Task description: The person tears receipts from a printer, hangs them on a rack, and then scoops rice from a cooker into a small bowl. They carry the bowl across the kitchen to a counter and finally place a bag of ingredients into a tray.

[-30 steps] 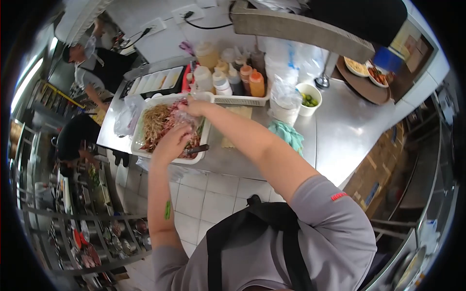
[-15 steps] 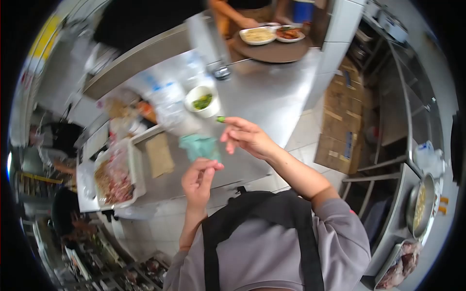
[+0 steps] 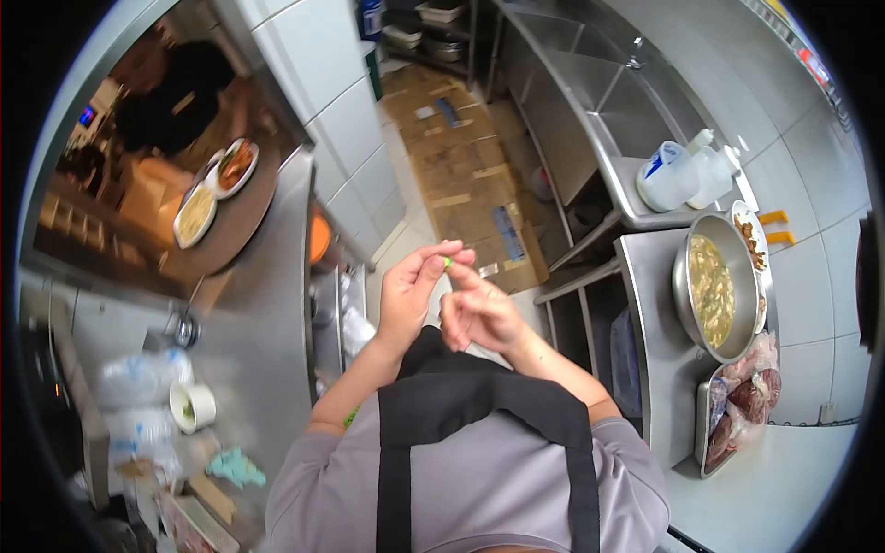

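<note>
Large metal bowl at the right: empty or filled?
Partly filled: inside the bowl, food pieces in yellowish liquid show, with bare inner wall above them. Depth: cannot tell.

Grey short-sleeved shirt [image 3: 516, 479], black apron [image 3: 484, 398], wide black straps [image 3: 395, 498]

A steel counter [image 3: 267, 343] bears a tub [image 3: 193, 409] and teal cloth [image 3: 237, 467].

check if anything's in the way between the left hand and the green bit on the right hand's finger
Nothing visible stands in the way: the left hand has its fingertips right at the green bit, apparently touching it, by the fingertip of the right hand.
</note>
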Demonstrator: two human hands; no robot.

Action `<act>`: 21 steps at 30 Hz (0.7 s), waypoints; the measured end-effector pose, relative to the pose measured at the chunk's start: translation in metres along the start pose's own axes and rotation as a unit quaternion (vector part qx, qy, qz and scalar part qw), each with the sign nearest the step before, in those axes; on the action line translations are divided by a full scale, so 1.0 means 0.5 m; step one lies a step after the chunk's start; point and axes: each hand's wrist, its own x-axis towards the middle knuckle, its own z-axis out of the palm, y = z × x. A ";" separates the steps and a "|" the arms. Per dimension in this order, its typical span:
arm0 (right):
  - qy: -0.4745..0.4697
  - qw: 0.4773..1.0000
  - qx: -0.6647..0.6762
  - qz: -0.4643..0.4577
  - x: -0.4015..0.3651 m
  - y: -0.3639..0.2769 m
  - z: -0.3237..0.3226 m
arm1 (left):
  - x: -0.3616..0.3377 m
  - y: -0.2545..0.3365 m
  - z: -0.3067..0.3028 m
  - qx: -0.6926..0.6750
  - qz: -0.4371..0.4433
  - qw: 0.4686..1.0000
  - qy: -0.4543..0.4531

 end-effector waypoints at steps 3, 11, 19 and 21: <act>0.051 0.988 -0.144 0.008 0.044 -0.081 -0.026 | 0.129 -0.042 0.009 -0.064 0.008 0.997 -0.043; 0.001 0.947 -0.317 0.053 0.289 -0.366 -0.209 | 0.568 -0.029 0.005 -0.141 0.128 0.944 -0.271; -0.051 0.992 -0.107 0.034 0.486 -0.631 -0.294 | 0.946 -0.044 0.042 -0.071 0.197 0.924 -0.320; -0.017 0.990 -0.138 -0.022 0.522 -0.699 -0.340 | 1.049 -0.085 0.036 -0.046 0.179 0.922 -0.340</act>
